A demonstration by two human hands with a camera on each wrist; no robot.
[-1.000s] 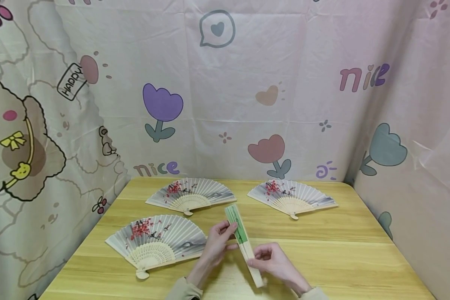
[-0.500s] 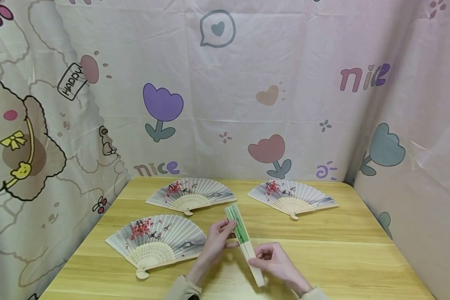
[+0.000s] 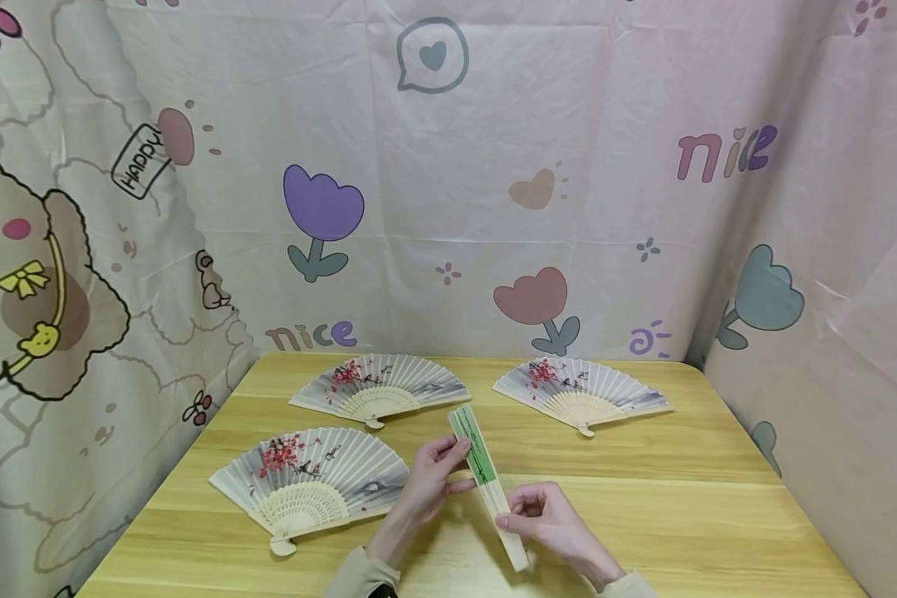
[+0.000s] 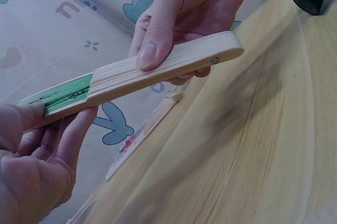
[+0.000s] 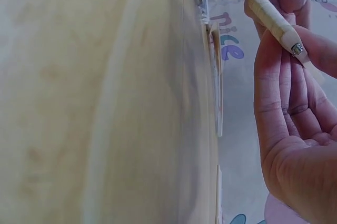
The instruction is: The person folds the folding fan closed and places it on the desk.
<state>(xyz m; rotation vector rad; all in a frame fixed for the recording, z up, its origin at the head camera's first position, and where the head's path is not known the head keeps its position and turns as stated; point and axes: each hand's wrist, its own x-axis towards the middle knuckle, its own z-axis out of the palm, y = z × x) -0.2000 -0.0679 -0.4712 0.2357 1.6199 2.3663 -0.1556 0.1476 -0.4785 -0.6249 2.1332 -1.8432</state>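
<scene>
Folded fan (image 3: 489, 488)'s up off the table (image 3: 643, 507), green end (image 4: 68, 93) toward 11 o'clock, pinched by the left hand (image 3: 431, 477); right hand (image 3: 544, 517) pinches the bare slats (image 4: 121, 75). Probably light, stiff, snappable: grab slats, not pleats. Open fans: near one (image 3: 314, 477) at 9, far-left one (image 3: 381, 390) 10:30, far-right one (image 3: 583, 390) 1:30.
</scene>
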